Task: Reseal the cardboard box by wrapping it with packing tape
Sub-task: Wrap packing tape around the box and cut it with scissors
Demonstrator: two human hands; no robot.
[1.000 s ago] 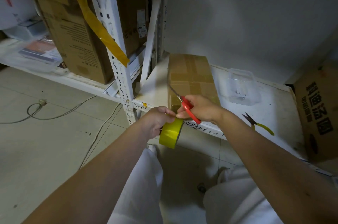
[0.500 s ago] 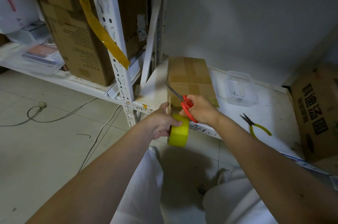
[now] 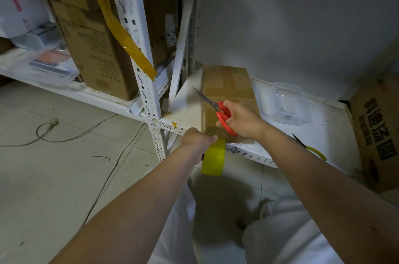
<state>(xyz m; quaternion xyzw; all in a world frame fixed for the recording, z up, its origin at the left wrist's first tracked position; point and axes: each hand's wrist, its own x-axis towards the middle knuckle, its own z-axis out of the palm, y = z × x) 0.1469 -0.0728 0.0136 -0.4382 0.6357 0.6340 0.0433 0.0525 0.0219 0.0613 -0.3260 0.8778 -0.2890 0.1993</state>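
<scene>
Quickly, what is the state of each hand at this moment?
Left hand: grips the yellow tape roll.
Right hand: holds the red scissors above the cardboard box.

Shelf board open right of cardboard box up to clear tub; pliers lie near front edge; rack upright and slanted brace block left side; big carton closes far right; floor open, cables trailing.
</scene>
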